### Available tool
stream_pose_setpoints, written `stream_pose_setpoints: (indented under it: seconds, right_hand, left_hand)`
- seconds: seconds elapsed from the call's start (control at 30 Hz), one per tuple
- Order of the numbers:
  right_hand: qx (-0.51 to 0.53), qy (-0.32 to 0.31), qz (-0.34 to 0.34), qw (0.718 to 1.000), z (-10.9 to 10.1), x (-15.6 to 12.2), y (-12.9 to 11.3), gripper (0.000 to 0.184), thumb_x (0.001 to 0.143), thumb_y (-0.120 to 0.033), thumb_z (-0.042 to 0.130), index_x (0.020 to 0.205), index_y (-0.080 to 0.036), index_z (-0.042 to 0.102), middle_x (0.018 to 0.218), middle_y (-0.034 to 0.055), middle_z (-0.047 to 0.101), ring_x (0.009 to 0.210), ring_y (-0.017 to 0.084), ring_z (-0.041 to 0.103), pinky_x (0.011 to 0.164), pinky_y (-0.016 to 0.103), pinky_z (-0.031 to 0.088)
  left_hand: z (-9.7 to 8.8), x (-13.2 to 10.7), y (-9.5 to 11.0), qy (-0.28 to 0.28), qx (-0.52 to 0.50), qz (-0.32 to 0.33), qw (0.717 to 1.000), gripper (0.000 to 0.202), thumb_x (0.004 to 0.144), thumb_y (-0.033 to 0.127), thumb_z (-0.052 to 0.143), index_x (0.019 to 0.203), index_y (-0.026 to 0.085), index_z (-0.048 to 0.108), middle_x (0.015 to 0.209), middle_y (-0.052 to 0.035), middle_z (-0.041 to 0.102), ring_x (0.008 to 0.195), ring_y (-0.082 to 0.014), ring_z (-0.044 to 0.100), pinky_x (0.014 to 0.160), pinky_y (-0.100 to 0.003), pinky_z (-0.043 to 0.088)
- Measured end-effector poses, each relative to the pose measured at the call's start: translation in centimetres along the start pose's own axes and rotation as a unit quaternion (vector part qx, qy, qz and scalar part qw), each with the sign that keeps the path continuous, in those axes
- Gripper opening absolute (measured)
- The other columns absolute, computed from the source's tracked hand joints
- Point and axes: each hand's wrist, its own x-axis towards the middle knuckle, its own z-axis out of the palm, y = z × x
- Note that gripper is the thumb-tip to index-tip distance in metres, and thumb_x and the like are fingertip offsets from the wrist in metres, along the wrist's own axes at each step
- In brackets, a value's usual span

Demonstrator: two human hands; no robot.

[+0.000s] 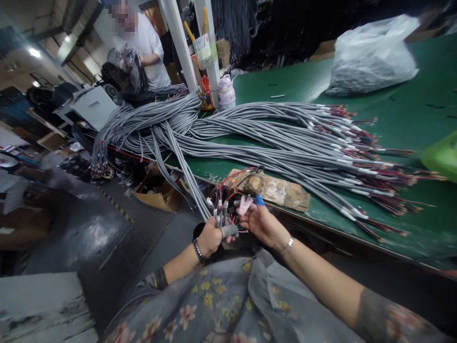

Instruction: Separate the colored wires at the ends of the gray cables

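Note:
My left hand (213, 235) is closed in a fist round the ends of several grey cables (220, 213), whose thin red, green and black wires fan out above it. My right hand (262, 222) is beside it, palm up, fingers curled, with blue and pink finger covers on the tips; it pinches at the loose coloured wires (232, 190). Both hands hover in front of the green table's edge (321, 214), above my lap. A big spread of long grey cables (271, 138) with stripped coloured ends lies across the table.
A worn cardboard piece (282, 190) lies at the table edge. A white plastic bag (371, 57) sits far right, a green object (442, 155) at the right edge. A white post (178, 43) and jar (226, 93) stand behind. Another person (146, 47) works at the back left. An open box (157, 193) is on the floor.

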Motion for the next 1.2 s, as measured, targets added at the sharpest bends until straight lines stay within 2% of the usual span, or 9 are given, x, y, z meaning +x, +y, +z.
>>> stream_pose_setpoints:
  seconds: [0.13,0.23,0.4,0.57,0.93,1.2]
  right_hand:
    - [-0.011,-0.023,-0.005,1.000,0.1,-0.3,-0.5,0.041,0.072,-0.064,0.061,0.077,-0.023,0.065,0.076,0.0051,0.065,0.063,0.017,0.055,0.058,0.029,0.046]
    - [-0.026,-0.011,-0.037,0.999,0.1,-0.4,-0.5,0.036,0.066,-0.056,0.072,0.075,-0.022,0.064,0.070,0.0017,0.062,0.062,0.015,0.052,0.058,0.028,0.043]
    - [-0.060,0.005,-0.078,0.995,-0.1,-0.5,0.1,0.044,0.066,-0.064,0.067,0.070,-0.021,0.060,0.061,-0.0015,0.055,0.056,0.013,0.046,0.056,0.028,0.039]
    - [-0.036,0.005,-0.059,0.998,0.1,0.0,0.2,0.049,0.061,-0.067,0.070,0.073,-0.020,0.064,0.063,-0.0010,0.057,0.058,0.013,0.048,0.056,0.028,0.039]
    - [0.052,0.006,-0.045,0.998,0.0,0.4,0.3,0.043,0.052,-0.057,0.082,0.069,-0.019,0.068,0.063,-0.0005,0.062,0.056,0.012,0.050,0.055,0.027,0.041]
    - [0.059,-0.020,-0.053,0.997,-0.7,0.9,0.9,0.040,0.061,-0.055,0.078,0.074,-0.019,0.070,0.063,-0.0007,0.064,0.058,0.012,0.054,0.057,0.027,0.044]
  left_hand:
    - [0.0,-0.6,0.3,0.023,-0.012,0.008,1.000,0.035,0.055,0.044,0.075,0.050,0.018,0.051,0.036,0.0034,0.046,0.041,-0.0115,0.049,0.049,-0.026,0.041]
    - [0.2,-0.4,0.4,0.027,-0.016,0.014,0.999,0.035,0.055,0.043,0.074,0.049,0.018,0.051,0.036,0.0027,0.047,0.042,-0.0118,0.050,0.052,-0.027,0.043]
    - [0.5,0.6,0.2,0.024,-0.034,0.009,0.999,0.034,0.054,0.042,0.075,0.049,0.018,0.052,0.036,0.0030,0.046,0.039,-0.0107,0.048,0.050,-0.027,0.043]
    - [0.4,1.2,0.1,0.011,-0.054,0.003,0.998,0.033,0.054,0.039,0.076,0.048,0.017,0.052,0.035,0.0031,0.047,0.037,-0.0094,0.046,0.049,-0.025,0.043]
    - [0.5,1.4,0.0,-0.001,-0.041,0.000,0.999,0.033,0.054,0.039,0.076,0.048,0.017,0.053,0.035,0.0036,0.046,0.038,-0.0097,0.047,0.048,-0.024,0.042]
    - [0.8,1.1,0.5,0.024,-0.060,-0.001,0.998,0.033,0.052,0.038,0.077,0.047,0.017,0.051,0.033,0.0036,0.045,0.038,-0.0102,0.047,0.049,-0.025,0.042]
